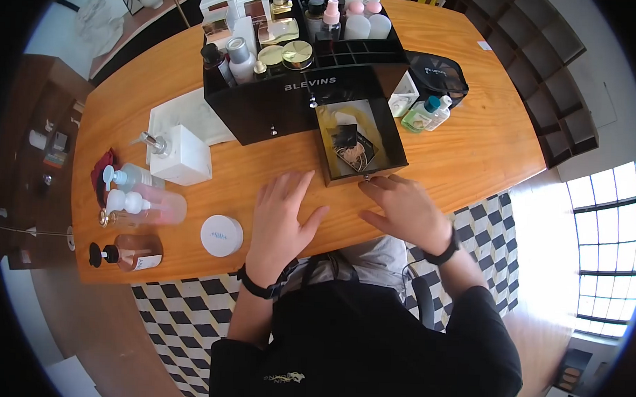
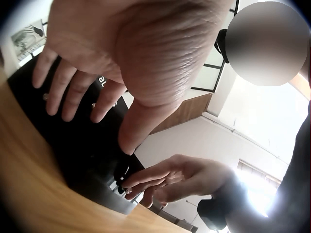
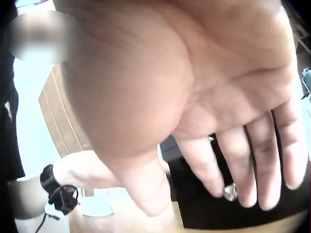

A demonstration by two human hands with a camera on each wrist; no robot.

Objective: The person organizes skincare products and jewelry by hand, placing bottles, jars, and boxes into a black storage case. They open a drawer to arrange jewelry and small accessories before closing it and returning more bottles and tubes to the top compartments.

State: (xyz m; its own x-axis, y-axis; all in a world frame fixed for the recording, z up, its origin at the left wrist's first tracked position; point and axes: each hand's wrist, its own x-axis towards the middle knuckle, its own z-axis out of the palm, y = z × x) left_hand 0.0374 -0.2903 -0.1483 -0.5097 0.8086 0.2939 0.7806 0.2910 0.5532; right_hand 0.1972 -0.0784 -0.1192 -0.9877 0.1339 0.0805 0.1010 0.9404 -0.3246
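A black cosmetics organizer (image 1: 251, 102) lettered "BLEVINS" stands on the wooden table, its right-hand drawer (image 1: 331, 172) pulled out. Inside the drawer lie a small black packet (image 1: 344, 136), a beaded string (image 1: 353, 158) and something yellowish along the back. My right hand (image 1: 404, 206) is at the drawer's front, straight fingers beside the clear knob (image 3: 231, 191) and thumb held apart from them. The left hand (image 1: 284, 218) is over the table left of the drawer, fingers spread and holding nothing. In the left wrist view, the organizer's dark front appears beyond those fingers.
Left of my left hand are a round white jar (image 1: 221, 236), several pump bottles (image 1: 167, 206) and a white square dispenser (image 1: 186, 155). Jars and bottles crowd the organizer's top. Right of it stand a green-labelled bottle (image 1: 419, 116) and a black mesh case (image 1: 438, 73).
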